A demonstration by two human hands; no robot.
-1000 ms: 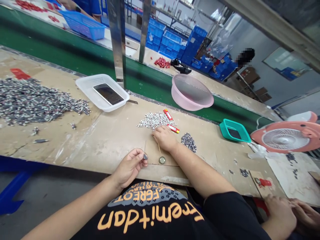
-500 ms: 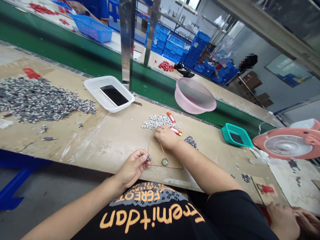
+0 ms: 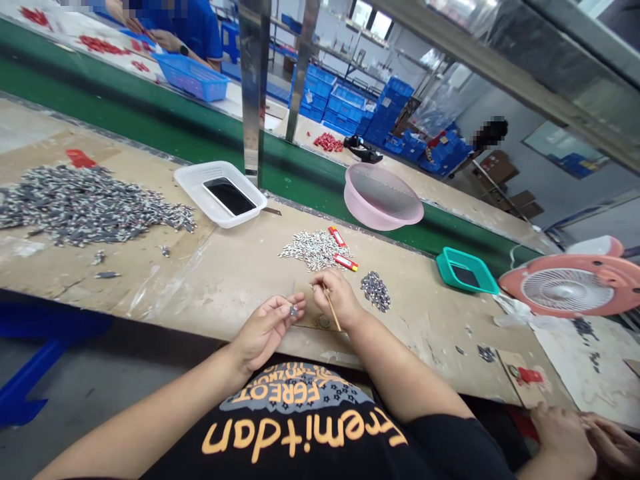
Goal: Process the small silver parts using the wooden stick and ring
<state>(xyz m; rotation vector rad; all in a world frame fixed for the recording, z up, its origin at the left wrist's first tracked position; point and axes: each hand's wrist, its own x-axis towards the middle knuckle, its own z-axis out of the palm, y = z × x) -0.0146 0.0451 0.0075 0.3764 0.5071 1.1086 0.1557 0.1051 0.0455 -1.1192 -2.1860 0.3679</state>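
Observation:
My left hand (image 3: pixel 267 330), palm up, pinches a small dark grey piece (image 3: pixel 293 311) between thumb and fingertips. Close to its right, my right hand (image 3: pixel 337 297) is closed around a thin wooden stick (image 3: pixel 333 310) that points down toward my body. A tiny pale part may be at its fingertips, too small to make out. Below the right hand lies a round metal bottle cap (image 3: pixel 324 321), partly in its shadow. Beyond both hands is a pile of small white and dark pieces (image 3: pixel 313 250) with two red packets (image 3: pixel 346 263) on its right side. Dark shiny oval pieces (image 3: pixel 376 291) lie right of my right hand.
A large heap of grey parts (image 3: pixel 95 203) covers the left tabletop. A white tray (image 3: pixel 183 175) holds a phone. Farther back stand a pink basket (image 3: pixel 383 213), a green tray (image 3: pixel 443 267) and an orange fan (image 3: pixel 520 270). Another person's hands (image 3: pixel 565 433) are at lower right.
My right hand has drawn back from the white pile toward my left hand, carrying the wooden stick. My left hand keeps its piece. The view has shifted slightly.

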